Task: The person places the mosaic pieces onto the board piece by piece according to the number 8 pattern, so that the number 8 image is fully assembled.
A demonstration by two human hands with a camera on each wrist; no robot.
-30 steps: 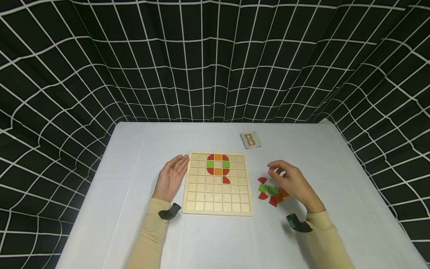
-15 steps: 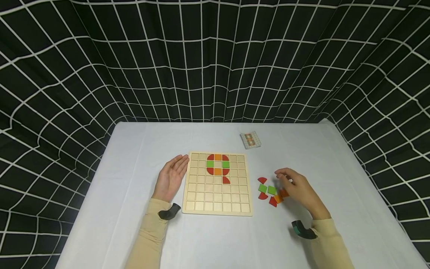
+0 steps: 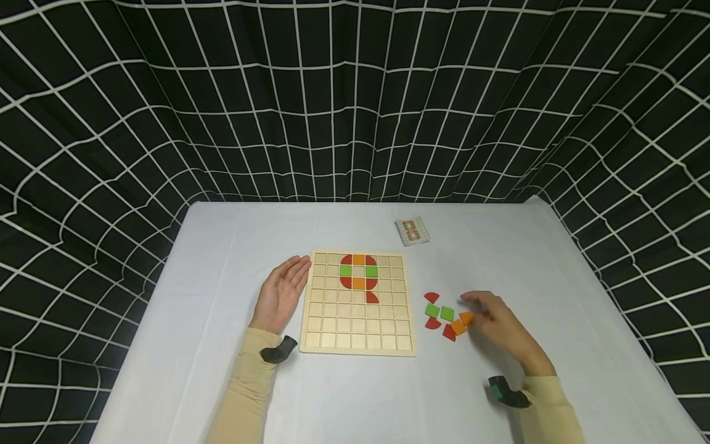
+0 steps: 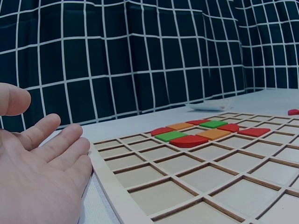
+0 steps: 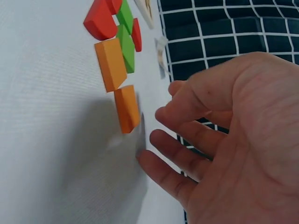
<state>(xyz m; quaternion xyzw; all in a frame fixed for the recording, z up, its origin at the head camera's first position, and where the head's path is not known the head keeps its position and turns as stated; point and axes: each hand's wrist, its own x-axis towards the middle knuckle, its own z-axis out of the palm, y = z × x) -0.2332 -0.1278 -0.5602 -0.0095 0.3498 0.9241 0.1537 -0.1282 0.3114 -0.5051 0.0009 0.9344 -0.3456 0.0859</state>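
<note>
I see the left hand (image 3: 281, 297) palm up, fingers extended against the left edge of the wooden board (image 3: 358, 325). I find the right hand (image 3: 503, 330) empty, fingers loosely bent, just beside the orange squares (image 3: 458, 327), right of the board.

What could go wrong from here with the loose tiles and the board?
The two loose orange tiles lie close together, so the right hand might knock one while picking up the other. The left hand lies right beside the board, so a sideways nudge could shift it.
</note>
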